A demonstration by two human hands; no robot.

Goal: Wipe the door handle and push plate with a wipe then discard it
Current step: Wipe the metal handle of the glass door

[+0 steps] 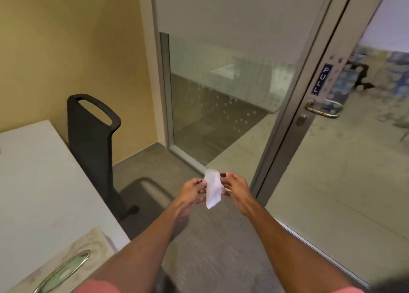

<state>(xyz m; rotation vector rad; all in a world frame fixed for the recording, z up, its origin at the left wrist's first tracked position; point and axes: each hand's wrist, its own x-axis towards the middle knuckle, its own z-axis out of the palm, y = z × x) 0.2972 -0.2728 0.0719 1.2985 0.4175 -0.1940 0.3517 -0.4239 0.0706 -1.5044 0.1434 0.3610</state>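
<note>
Yellow wall (pixel 66 38) fills the left of the view, meeting a frosted glass panel (pixel 221 82) in a grey metal frame; grey carpet (pixel 221 237) covers the floor below. To the right of the panel stands a glass door (pixel 332 182) with a metal stile. On that stile sits a dark blue PULL sign (pixel 319 79), and just below it a curved metal door handle (pixel 323 110) juts out to the right, with a small round lock (pixel 301 120) beneath it. No separate push plate can be made out.

Both arms reach forward from the bottom of the frame, pink sleeves (pixel 99 287) showing at the lower edge. The 2 hands meet low in the middle, well apart from the handle. Between them hangs a white wipe (pixel 213 188), crumpled and drooping downward. The left hand (pixel 191 193) pinches the wipe's left edge with thumb and fingertips; the right hand (pixel 238 189) pinches its right edge the same way, fingers curled in.

At the left, a white table (pixel 39 182) runs along the wall. On its near corner lies a pale wipe packet (pixel 66 268) with an oval, green-tinted opening on top. A black chair (pixel 93 142) stands behind the table, its back showing a loop-shaped cutout at the top, its seat tucked toward the table's edge.
</note>
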